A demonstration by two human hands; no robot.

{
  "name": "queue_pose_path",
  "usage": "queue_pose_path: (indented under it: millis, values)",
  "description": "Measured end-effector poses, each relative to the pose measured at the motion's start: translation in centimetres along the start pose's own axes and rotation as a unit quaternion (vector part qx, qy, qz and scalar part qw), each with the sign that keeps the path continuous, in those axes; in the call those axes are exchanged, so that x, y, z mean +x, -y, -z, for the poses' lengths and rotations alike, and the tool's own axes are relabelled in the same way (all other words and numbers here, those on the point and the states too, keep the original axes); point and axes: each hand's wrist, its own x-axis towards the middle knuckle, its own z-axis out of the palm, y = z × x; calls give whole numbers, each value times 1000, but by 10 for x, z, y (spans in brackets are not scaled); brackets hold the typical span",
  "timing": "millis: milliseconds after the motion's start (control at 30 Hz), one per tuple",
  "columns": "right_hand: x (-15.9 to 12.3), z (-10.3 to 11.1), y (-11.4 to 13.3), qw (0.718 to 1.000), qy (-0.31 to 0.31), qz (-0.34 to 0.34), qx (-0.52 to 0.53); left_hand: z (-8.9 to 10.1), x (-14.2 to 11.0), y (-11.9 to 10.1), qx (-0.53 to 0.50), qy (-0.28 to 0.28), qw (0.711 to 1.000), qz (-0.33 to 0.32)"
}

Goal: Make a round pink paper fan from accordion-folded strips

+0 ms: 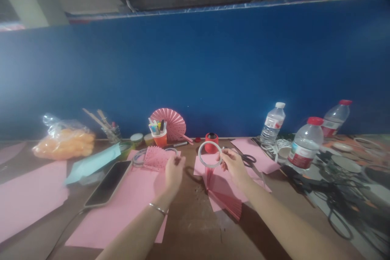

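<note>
The right hand (232,163) pinches a pale ring (200,155), seemingly tape, at two o'clock from the left hand (175,169), which is curled narrow, its hold unclear, and a loose pinch could drop the ring onto pleated paper (228,204) at five o'clock.

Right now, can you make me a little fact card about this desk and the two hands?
Right hand: holding a thin, pale round ring
Left hand: beside a dotted pink paper piece; fingertips hidden
Fan: round, pleated pink paper fan, behind an orange-and-white cup of pens
Phone: dark-screened phone in a pale case, left of the left hand
Bottles: three clear plastic bottles, right side; two red caps, one white
</note>
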Motion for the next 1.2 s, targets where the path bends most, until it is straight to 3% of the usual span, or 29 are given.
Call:
queue_pose_path:
  millis: [67,133,233,300,433,533,600,667,733,833,900,967,1100,1200]
  values:
    - [-5,-5,5,999,31,16,-22,-3,-6,-8,-2,19,999,-32]
    - [-11,-10,10,996,54,45,-60,-7,-14,-15,-19,72,996,-58]
    - [-19,-19,16,986,75,84,-121,-11,-22,-24,-86,171,981,-28]
    - [-22,-23,16,981,91,88,-146,-13,-26,-28,-129,202,971,-15]
    - [-25,-25,14,981,118,70,-140,-16,-28,-28,-182,198,963,6]
    - [-26,-25,13,982,133,60,-117,-15,-28,-25,-161,167,973,18]
    - [-26,-25,13,983,131,61,-116,-11,-26,-25,-86,96,991,-33]
    - [-26,-25,14,982,129,61,-124,-4,-25,-28,15,34,991,-128]
    - [-27,-26,13,981,130,64,-128,2,-23,-30,98,77,964,-235]
    - [-26,-27,14,982,131,67,-122,8,-21,-31,144,219,910,-323]
    - [-25,-27,17,985,132,47,-96,8,-21,-29,130,221,912,-319]
    - [-24,-26,21,990,130,14,-47,6,-21,-26,96,174,936,-290]
    - [-23,-22,24,990,132,-8,43,-2,-20,-23,-16,91,980,-177]
    - [-22,-19,21,986,144,-3,81,-8,-20,-22,-145,78,981,-105]
